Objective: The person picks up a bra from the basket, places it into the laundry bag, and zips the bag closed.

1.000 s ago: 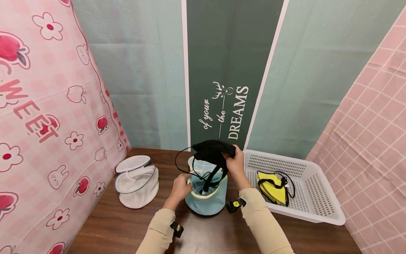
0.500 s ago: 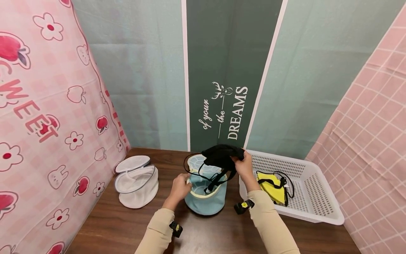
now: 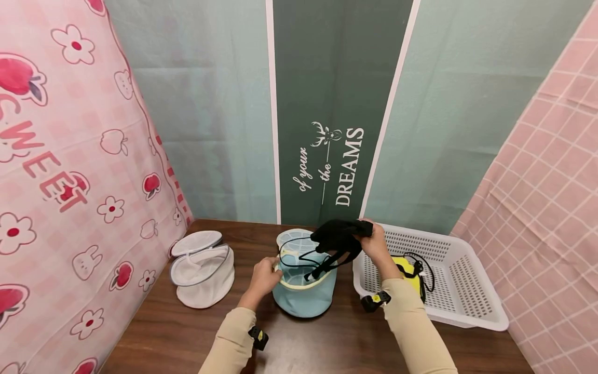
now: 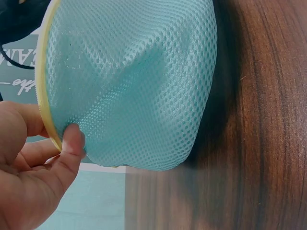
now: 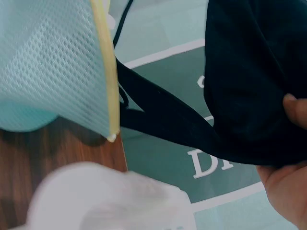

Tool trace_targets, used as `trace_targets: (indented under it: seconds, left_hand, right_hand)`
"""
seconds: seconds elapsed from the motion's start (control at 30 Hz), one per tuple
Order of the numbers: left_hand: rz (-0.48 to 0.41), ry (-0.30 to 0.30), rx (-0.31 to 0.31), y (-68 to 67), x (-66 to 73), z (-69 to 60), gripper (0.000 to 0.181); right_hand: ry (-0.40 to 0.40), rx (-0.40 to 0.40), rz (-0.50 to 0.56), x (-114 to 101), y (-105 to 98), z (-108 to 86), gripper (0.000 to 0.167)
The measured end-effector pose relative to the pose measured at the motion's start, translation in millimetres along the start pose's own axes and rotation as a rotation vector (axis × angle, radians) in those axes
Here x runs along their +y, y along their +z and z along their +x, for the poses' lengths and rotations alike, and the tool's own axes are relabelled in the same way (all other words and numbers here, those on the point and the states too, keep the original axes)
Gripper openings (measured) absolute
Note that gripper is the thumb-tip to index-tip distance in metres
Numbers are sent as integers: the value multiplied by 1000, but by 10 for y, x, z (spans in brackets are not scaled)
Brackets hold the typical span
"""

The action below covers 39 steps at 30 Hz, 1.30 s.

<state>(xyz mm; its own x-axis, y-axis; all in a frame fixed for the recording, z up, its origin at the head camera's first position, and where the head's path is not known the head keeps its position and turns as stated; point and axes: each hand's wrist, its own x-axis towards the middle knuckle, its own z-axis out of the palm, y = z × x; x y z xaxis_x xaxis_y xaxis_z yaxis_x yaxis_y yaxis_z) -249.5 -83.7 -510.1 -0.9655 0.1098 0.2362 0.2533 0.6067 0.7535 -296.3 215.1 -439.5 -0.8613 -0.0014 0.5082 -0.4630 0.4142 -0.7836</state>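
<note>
A light blue mesh bag (image 3: pixel 303 301) with a yellow rim stands on the table, its lid tilted back behind the opening. My left hand (image 3: pixel 263 276) pinches the rim at its left side; the left wrist view shows thumb and fingers on the mesh bag (image 4: pixel 134 91). My right hand (image 3: pixel 376 244) grips a black fabric item (image 3: pixel 338 236) above and right of the bag. Straps and thin cords trail from it into the bag's opening. In the right wrist view the black fabric (image 5: pixel 254 86) hangs from the hand (image 5: pixel 288 191), a strap reaching behind the yellow rim.
On the right stands a white perforated basket (image 3: pixel 467 280) holding a yellow item (image 3: pixel 412 280) with black cords, partly hidden by the right arm. A white mesh bag (image 3: pixel 205 280) with its lid raised sits at the left of the wooden table (image 3: pixel 163 337).
My right hand has moved right, drawing the black fabric away from over the blue bag to the basket's left edge. The left hand has stayed at the rim.
</note>
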Motion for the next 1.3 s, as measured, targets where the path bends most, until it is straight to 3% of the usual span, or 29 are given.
trace_targets:
  seconds: [0.3,0.47,0.9,1.13,1.3]
  left_hand:
    - [-41,5,-38,-25,12,-24,38]
    - [-36,8,-42,-28,33,-19,40]
    - [-1,45,21,15,23,-13,42]
    - [8,62,13,24,35,-12,43]
    - [9,66,3,29,46,-9,42]
  right_hand:
    - [-105,-118,-101,28,-66,52,21]
    - [-138,-142,-99,18,-37,72,24]
    - [68,-169,-14,-33,145,8,22]
    - [45,-208,17,-351,201,-50,15]
    - [58,-245,-10,-420,246,-80,17]
